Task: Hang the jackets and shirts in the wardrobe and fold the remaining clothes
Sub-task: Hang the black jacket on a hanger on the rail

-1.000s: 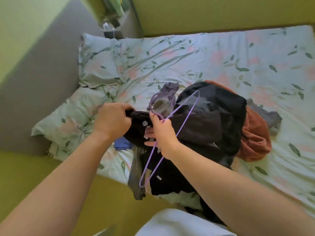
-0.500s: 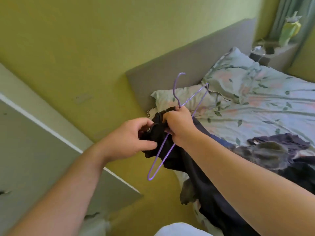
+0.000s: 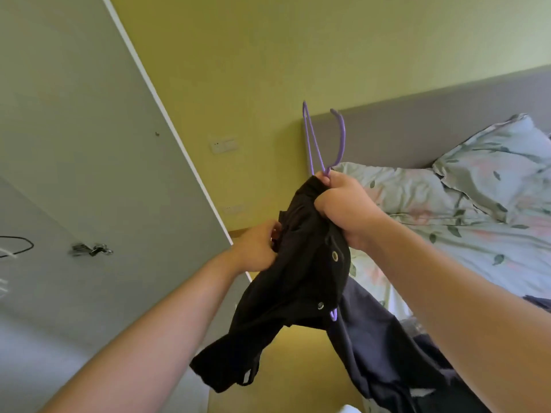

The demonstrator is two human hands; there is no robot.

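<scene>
Black jacket (image 3: 298, 293) now off bed (image 3: 477, 248), hanger (image 3: 343, 135) hook at 12 o'clock. Right hand (image 3: 343, 210) grips collar and hanger; left hand (image 3: 259, 248) pinches fabric. Wardrobe likely next.

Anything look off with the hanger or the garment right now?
Yes. The purple hanger sits askew in the black garment: hook and one arm stick out above the right hand, another corner pokes out lower down, and the fabric hangs bunched.

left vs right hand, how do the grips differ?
The right hand is higher, pinching the purple hanger together with the collar of the black jacket; the left hand is lower, gripping jacket fabric only. The right hand is on the bed side, the left hand nearer the wardrobe door. Both hold the same jacket.
</scene>
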